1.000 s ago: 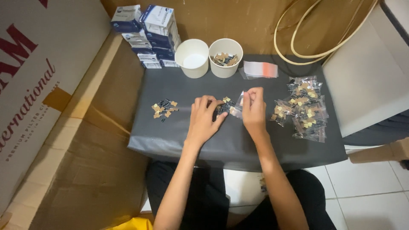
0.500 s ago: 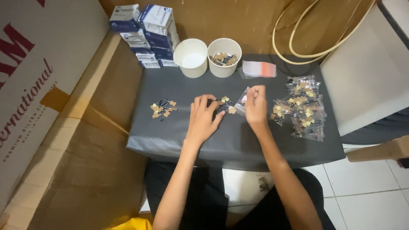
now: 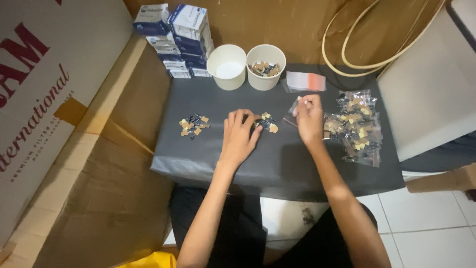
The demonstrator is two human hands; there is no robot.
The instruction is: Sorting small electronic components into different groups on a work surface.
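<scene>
My left hand (image 3: 239,135) rests palm down on the dark table (image 3: 277,164), its fingertips touching a small cluster of black and tan parts (image 3: 267,122). My right hand (image 3: 308,117) is raised a little to the right and pinches a small clear plastic bag (image 3: 292,113) by its top. A pile of filled clear bags (image 3: 358,128) lies just right of that hand. A second little heap of parts (image 3: 193,125) sits to the left of my left hand.
Two white paper cups stand at the back: one empty (image 3: 226,66), one holding parts (image 3: 266,66). A stack of empty bags (image 3: 304,81) lies beside them, small blue-white boxes (image 3: 176,37) behind. Cardboard boxes (image 3: 59,124) flank the left, a pale hose loop (image 3: 377,39) back right.
My right hand has lifted the clear bag slightly up and to the right. My left hand has stayed on the cluster of parts.
</scene>
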